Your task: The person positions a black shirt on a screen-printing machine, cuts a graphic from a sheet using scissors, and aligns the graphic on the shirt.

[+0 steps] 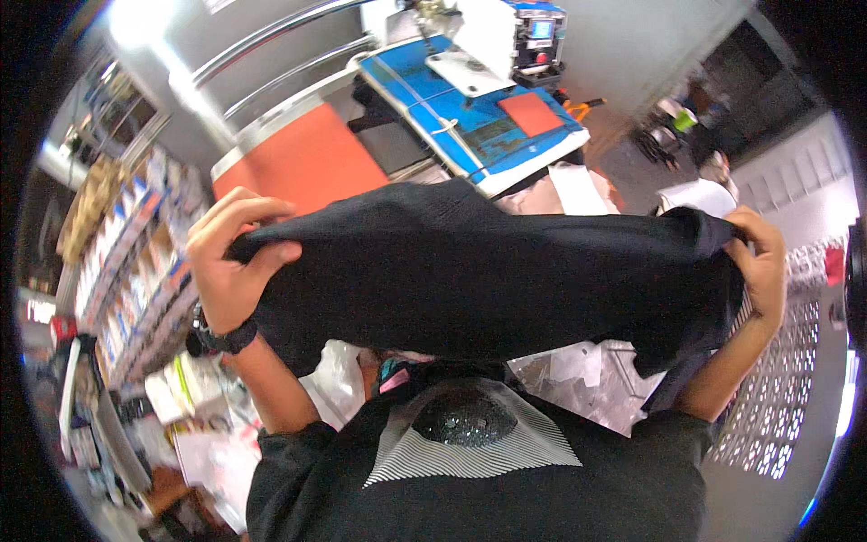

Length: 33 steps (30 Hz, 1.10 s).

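A black shirt (506, 285) is stretched sideways in front of my chest, held up by both hands. My left hand (226, 262) pinches its left end between thumb and fingers; a dark watch is on that wrist. On the other side, my right hand (760, 266) grips the bunched right end, its fingertips partly hidden by the cloth. Short flaps of the fabric hang down at the lower left and lower right. Beyond the cloth lies a flat orange-red pad (302, 158), close to my left hand.
A blue work surface (406, 77) carries a white plate (470, 72) and a small red sheet (530, 115). Behind it stands a control box (539, 36) with a lit screen. Packed shelves (135, 253) line the left; a perforated white panel (777, 388) stands right. Clear plastic bags (339, 379) lie below.
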Motion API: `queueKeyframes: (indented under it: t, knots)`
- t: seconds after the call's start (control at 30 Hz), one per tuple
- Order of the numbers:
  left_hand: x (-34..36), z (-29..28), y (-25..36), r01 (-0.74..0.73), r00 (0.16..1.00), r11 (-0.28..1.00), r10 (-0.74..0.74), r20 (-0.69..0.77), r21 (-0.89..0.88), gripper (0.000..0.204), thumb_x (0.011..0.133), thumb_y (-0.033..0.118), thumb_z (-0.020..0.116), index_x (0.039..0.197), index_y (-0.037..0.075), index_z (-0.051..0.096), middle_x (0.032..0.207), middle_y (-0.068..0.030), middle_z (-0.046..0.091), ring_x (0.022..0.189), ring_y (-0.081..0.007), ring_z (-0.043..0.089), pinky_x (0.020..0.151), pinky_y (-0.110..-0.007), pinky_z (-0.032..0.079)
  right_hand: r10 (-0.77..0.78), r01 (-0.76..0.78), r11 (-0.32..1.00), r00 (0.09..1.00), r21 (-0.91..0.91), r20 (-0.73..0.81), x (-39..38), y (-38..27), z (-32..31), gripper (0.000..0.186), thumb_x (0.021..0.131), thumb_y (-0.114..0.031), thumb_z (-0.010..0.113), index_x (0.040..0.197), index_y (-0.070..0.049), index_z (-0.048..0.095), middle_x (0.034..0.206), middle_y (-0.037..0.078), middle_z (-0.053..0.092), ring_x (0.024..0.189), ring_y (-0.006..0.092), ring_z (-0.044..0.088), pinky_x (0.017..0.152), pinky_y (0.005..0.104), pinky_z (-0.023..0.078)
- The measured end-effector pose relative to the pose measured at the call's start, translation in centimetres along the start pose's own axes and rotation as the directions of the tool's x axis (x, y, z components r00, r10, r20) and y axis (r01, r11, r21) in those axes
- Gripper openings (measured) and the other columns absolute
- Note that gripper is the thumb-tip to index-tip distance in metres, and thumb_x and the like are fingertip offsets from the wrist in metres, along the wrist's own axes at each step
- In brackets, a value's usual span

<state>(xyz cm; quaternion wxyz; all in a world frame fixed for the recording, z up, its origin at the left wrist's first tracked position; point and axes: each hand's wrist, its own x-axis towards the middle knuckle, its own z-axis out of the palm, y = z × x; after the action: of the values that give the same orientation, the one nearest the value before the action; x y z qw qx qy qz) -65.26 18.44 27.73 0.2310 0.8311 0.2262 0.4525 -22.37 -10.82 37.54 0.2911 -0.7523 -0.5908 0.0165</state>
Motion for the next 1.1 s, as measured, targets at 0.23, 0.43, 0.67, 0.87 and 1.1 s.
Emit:
queueKeyframes:
  t: [0.23, 0.43, 0.67, 0.87, 1.1]
  knots:
    - [-9.5, -7.0, 0.4, 0.288, 0.955, 0.887, -0.240, -0.171, 0.362, 0.012, 0.075, 0.001, 0.076, 0.077, -0.002, 0.065, 0.068, -0.0044, 0.060, 0.065, -0.0128, 0.056, 0.063, -0.027, 0.043, -0.133, 0.087, 0.953, 0.981, 0.290, 0.144, 4.1, 4.6, 7.5, 0.026, 0.087, -0.018, 0.071, 0.085, 0.005, 0.060, 0.077, 0.003, 0.051, 0.074, 0.0126, 0.049, 0.067, 0.0267, 0.038]
    - [-18.7, -8.1, 1.6, 0.596, 0.778, 0.738, -0.434, -0.454, 0.317, 0.009, 0.089, 0.007, 0.067, 0.092, -0.001, 0.063, 0.080, -0.0020, 0.059, 0.073, -0.0114, 0.051, 0.067, -0.026, 0.041, -0.232, 0.199, 0.920, 0.971, 0.337, 0.063, 6.1, 3.2, 18.9, 0.021, 0.096, -0.018, 0.061, 0.091, 0.002, 0.061, 0.085, 0.006, 0.057, 0.079, 0.0148, 0.052, 0.076, 0.0280, 0.042]
    - [-24.5, -5.3, 2.5, 0.631, 0.434, 0.741, -0.091, -0.896, 0.230, 0.022, 0.100, 0.020, 0.051, 0.095, -0.001, 0.057, 0.089, -0.0074, 0.056, 0.085, -0.0180, 0.052, 0.083, -0.034, 0.043, -0.115, 0.325, 0.856, 0.877, 0.401, -0.466, 6.3, -1.8, 26.0, 0.023, 0.100, -0.021, 0.058, 0.098, 0.001, 0.063, 0.095, 0.004, 0.062, 0.085, 0.0122, 0.053, 0.081, 0.0261, 0.043]
    - [-15.8, -13.7, -7.0, 0.679, 0.611, 0.586, -0.116, -0.783, 0.443, 0.025, 0.099, 0.023, 0.060, 0.097, -0.002, 0.059, 0.090, -0.0080, 0.060, 0.087, -0.0185, 0.053, 0.086, -0.033, 0.044, -0.179, 0.285, 0.933, 0.897, 0.219, -0.404, 22.5, -5.5, 30.4, 0.027, 0.093, -0.026, 0.068, 0.096, 0.001, 0.069, 0.090, 0.009, 0.070, 0.084, 0.0173, 0.063, 0.080, 0.0302, 0.049]
    - [-4.8, -16.2, -36.5, 0.657, 0.660, 0.599, -0.165, -0.733, 0.457, 0.032, 0.094, 0.030, 0.069, 0.092, -0.002, 0.067, 0.087, -0.0150, 0.068, 0.079, -0.0271, 0.065, 0.076, -0.037, 0.049, -0.202, 0.249, 0.869, 0.967, 0.428, -0.152, 46.0, -8.9, 50.3, 0.036, 0.086, -0.033, 0.076, 0.095, 0.001, 0.073, 0.085, 0.011, 0.072, 0.078, 0.0155, 0.066, 0.075, 0.0293, 0.050]
